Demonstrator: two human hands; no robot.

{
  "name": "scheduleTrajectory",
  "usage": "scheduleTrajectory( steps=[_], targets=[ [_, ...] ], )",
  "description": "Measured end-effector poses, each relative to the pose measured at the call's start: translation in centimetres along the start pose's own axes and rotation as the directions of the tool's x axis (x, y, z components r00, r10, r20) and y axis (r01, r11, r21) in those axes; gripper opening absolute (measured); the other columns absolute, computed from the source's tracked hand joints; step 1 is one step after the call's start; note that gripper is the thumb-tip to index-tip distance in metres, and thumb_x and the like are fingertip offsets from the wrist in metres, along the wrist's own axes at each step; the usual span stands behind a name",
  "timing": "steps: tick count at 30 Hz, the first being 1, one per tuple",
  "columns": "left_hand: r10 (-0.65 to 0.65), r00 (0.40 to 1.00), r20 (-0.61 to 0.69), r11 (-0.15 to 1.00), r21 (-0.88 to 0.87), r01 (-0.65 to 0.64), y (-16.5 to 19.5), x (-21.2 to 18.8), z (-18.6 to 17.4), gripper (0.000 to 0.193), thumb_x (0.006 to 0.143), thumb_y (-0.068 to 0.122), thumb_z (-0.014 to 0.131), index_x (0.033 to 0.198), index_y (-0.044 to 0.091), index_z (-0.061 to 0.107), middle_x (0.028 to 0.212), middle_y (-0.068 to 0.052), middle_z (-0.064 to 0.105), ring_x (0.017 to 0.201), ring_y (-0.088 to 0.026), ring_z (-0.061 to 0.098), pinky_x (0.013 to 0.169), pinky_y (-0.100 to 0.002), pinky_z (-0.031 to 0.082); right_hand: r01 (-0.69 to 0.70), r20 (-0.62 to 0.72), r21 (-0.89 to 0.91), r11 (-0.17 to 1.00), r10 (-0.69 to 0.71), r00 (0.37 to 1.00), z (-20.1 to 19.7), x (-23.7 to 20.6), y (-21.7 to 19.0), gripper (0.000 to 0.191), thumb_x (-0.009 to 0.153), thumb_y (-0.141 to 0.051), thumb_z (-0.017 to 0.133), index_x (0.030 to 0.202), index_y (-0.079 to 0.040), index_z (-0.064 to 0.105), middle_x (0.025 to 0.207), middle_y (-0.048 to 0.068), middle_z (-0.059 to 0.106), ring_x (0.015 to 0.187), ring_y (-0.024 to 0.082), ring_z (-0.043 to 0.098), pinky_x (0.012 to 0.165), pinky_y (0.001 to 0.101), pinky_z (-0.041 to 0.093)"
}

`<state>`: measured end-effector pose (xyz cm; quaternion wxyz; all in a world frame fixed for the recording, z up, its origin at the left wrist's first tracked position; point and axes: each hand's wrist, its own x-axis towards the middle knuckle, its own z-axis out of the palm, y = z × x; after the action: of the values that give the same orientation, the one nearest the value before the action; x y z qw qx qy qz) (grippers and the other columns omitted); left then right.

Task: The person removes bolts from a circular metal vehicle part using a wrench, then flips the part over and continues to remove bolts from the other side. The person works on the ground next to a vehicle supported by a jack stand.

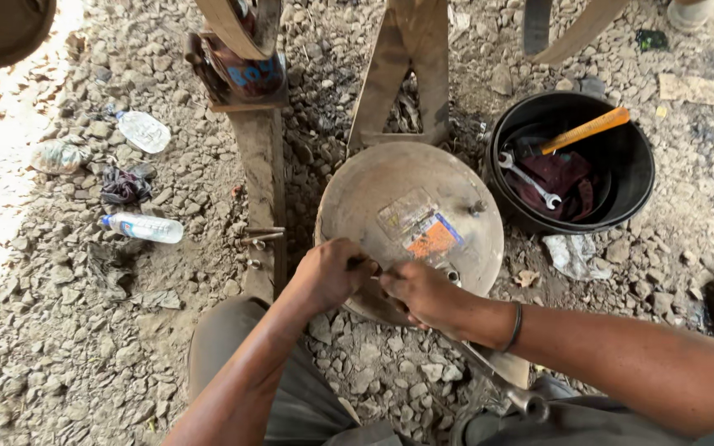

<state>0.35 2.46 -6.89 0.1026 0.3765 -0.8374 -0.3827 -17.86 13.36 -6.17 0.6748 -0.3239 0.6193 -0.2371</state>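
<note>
A small, perhaps metal part is pinched between left hand and right hand, both closed, over the round metal pan; plastic packets lie unopened.

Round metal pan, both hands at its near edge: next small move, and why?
Probably keep the left hand steady and work the small piece with the right hand. Both hands meet over the near rim of the round metal pan, pinching something too small to identify. A small plastic packet lies open on the pan, and a wrench rests under the right forearm, untouched.
</note>
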Motion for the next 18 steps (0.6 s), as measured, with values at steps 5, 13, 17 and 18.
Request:
scheduleTrajectory(
  steps=[5,13,17,18],
  targets=[
    [-0.162,0.968,0.190,0.981,-0.075,0.179,0.1,0.2,-0.8,0.036,0.090,0.041,0.070,0.102,0.007,0.074,0.101,-0.013,0.075,0.090,-0.029,0.076,0.079,-0.041,0.059,0.247,-0.006,-0.725,0.643,-0.364,0.931,-1.7,-0.2,-2.1,0.042,0.106,-0.039,0.045,0.083,-0.011,0.066,0.054,0.002,0.054,0.044,0.015,0.049,0.043,0.0329,0.039],
    [-0.101,0.991,0.085,0.992,-0.063,0.107,0.4,0.0,-0.6,0.036,0.085,0.035,0.075,0.108,0.008,0.076,0.098,-0.014,0.077,0.087,-0.027,0.075,0.078,-0.040,0.058,0.461,0.459,-0.880,-0.114,-0.453,0.764,-3.5,3.2,-8.5,0.028,0.095,-0.030,0.058,0.085,-0.017,0.081,0.065,0.005,0.067,0.069,0.021,0.063,0.088,0.0477,0.046],
    [-0.191,0.969,0.156,0.979,-0.043,0.200,-0.3,0.5,-0.4,0.039,0.086,0.040,0.076,0.106,0.006,0.075,0.087,-0.014,0.077,0.081,-0.026,0.076,0.075,-0.040,0.058,0.525,0.523,-0.839,-0.142,-0.477,0.707,-3.5,3.5,-9.5,0.026,0.091,-0.034,0.063,0.091,-0.016,0.081,0.076,0.002,0.069,0.081,0.021,0.062,0.091,0.0455,0.043],
    [-0.186,0.968,0.166,0.981,-0.027,0.193,-0.4,0.6,-0.3,0.039,0.086,0.040,0.076,0.106,0.006,0.075,0.087,-0.013,0.076,0.080,-0.026,0.076,0.075,-0.039,0.058,0.497,0.507,-0.856,-0.142,-0.422,0.752,-3.5,3.4,-9.5,0.025,0.094,-0.033,0.062,0.095,-0.017,0.081,0.075,0.001,0.068,0.079,0.020,0.061,0.092,0.0443,0.044]
  ],
)
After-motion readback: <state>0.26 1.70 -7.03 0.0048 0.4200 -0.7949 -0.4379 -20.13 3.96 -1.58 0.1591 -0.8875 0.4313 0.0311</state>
